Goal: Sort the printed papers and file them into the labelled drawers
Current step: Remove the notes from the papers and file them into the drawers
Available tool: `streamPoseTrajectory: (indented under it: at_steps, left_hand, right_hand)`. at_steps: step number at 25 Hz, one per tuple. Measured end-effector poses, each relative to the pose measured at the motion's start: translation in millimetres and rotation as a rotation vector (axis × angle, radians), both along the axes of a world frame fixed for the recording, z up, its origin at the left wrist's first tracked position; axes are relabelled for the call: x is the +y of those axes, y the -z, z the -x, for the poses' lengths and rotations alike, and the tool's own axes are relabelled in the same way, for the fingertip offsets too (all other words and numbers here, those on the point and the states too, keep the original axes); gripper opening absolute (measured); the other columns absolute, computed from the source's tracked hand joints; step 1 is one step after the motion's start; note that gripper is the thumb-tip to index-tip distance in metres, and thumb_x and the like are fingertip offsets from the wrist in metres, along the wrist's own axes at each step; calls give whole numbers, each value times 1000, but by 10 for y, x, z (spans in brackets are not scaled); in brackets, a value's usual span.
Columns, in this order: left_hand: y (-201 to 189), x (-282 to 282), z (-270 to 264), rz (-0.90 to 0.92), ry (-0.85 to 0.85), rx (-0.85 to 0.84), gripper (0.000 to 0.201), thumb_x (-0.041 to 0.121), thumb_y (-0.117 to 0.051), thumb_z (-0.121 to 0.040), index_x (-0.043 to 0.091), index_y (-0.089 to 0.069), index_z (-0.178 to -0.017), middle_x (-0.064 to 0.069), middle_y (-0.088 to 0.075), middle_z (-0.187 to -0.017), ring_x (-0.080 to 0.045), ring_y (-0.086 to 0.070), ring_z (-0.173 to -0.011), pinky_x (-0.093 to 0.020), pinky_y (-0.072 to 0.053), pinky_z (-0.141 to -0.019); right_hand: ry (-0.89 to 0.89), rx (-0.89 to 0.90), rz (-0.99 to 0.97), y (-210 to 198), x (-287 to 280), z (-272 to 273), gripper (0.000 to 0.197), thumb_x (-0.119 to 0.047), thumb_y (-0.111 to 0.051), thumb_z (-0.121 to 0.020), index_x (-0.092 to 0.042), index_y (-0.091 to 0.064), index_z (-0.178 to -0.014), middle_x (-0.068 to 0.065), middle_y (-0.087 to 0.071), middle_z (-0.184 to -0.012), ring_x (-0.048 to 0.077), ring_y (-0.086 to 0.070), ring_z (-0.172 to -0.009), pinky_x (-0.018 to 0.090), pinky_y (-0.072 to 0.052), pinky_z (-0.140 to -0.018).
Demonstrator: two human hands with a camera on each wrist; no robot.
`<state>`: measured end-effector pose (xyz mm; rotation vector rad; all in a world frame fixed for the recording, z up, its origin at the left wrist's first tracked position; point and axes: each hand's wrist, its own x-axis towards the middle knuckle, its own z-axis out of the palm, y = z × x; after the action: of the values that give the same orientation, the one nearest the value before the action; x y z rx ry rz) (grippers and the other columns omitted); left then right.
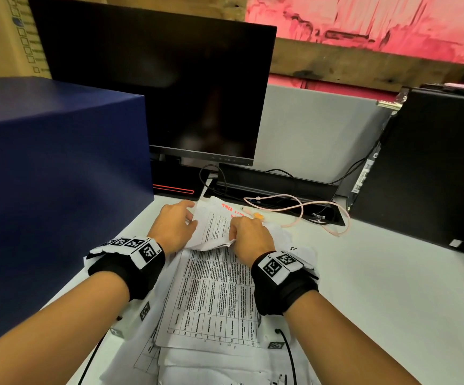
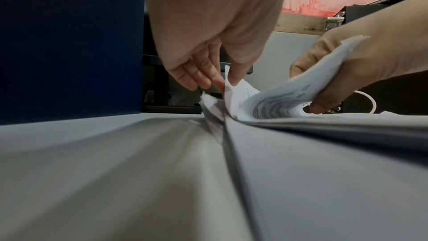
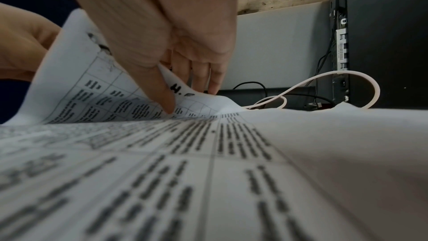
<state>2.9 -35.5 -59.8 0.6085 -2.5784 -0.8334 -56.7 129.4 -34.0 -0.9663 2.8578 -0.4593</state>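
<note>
a: what do we have in the middle of the frame?

b: a loose pile of white printed papers with black gridded tables [image 1: 211, 298] lies on the pale grey desk top [image 1: 391, 287], running from the centre down to the bottom edge. the far end of the top printed sheet [image 1: 214, 226] is bent up off the pile.

a: and our hands?

b: our left hand [image 1: 174, 226] has its thumb and fingertips pinched on the left edge of that lifted sheet; the left wrist view shows the thumb on one face, the fingers [image 2: 197, 76] on the other. our right hand [image 1: 248, 237] is curled on the sheet's right part, thumb on the printed face and fingers behind it, as the right wrist view shows.

a: any writing we can read?

b: the table text is too blurred to make out. red handwriting at the sheet's far edge [image 1: 232, 208] is partly covered and unclear. the black wristbands with white square-coded tags [image 1: 130, 255] carry patterns only.

a: around the pile?

b: a large dark blue box [image 1: 58, 168] fills the left of the frame, a black switched-off monitor [image 1: 155, 79] stands at upper centre, a black computer tower [image 1: 433, 168] at the right, and a pale pink looped cable [image 1: 303, 209] lies just beyond the papers.
</note>
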Motion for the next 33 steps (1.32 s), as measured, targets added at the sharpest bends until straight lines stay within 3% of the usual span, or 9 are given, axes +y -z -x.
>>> streamPoseTrajectory:
  at_steps: [3,6,11,16,18,20,23,28,33]
  left_hand:
    - [-19,6,-23,-28,16,62,28,20,-61,-91,20,-60,-119,4,-65,-91,-16,-60,-93,-28,-49,-83]
    - [-36,27,-33,-26,41,96,29,23,-61,-92,24,-63,-121,7,-64,-85,-12,-59,-87,-27,-49,-82]
    - [-34,22,-8,60,78,139,25,25,-65,-90,25,-70,-115,5,-53,-98,-12,-48,-97,-33,-46,-91]
    - [-19,29,-3,99,120,224,11,30,-73,-83,23,-75,-92,9,-52,-100,-10,-44,-103,-22,-34,-90]
    - [-31,46,-14,89,151,198,5,26,-75,-81,23,-74,-85,10,-57,-105,-8,-47,-104,-21,-35,-91]
    - [-38,70,-34,-7,203,141,7,19,-75,-81,23,-71,-78,9,-65,-105,-7,-56,-101,-23,-43,-91]
    - [-39,105,-60,-173,261,89,16,7,-75,-79,19,-64,-75,2,-71,-91,-13,-67,-90,-28,-56,-82]
    - [-63,124,-64,-155,254,101,19,8,-77,-78,21,-66,-88,6,-68,-82,-2,-62,-72,-11,-50,-67]
    - [-97,132,-81,-101,265,130,21,9,-78,-78,25,-65,-74,6,-65,-78,-2,-58,-69,-18,-49,-68]
  right_hand:
    - [16,-60,37,-5,11,-4,28,5,-53,-83,-16,-64,-97,10,-59,-110,30,-60,-98,34,-51,-82]
    - [20,-80,63,-3,12,-4,33,8,-47,-81,-15,-65,-96,11,-59,-110,30,-58,-100,34,-49,-81]
    - [39,-69,128,-21,31,-6,38,12,-47,-81,-14,-70,-95,9,-56,-102,31,-58,-99,37,-51,-85]
    - [61,-53,160,-39,21,-12,35,11,-50,-84,-14,-73,-95,10,-55,-110,30,-59,-102,35,-51,-87]
    - [59,-56,141,-41,21,-3,31,8,-52,-86,-12,-72,-97,10,-53,-105,30,-59,-101,36,-51,-87]
    - [58,-63,106,-38,21,-1,28,5,-52,-86,-10,-68,-102,9,-53,-101,32,-60,-101,39,-52,-87]
    - [62,-59,78,-24,17,-7,29,4,-50,-87,-10,-61,-110,13,-58,-114,33,-59,-103,40,-51,-85]
    - [73,-68,103,-29,14,-5,34,0,-53,-90,-10,-45,-122,13,-55,-110,33,-58,-103,37,-46,-80]
    - [84,-53,144,-28,4,-12,43,-1,-55,-90,-12,-34,-126,14,-56,-105,34,-59,-98,40,-49,-79]
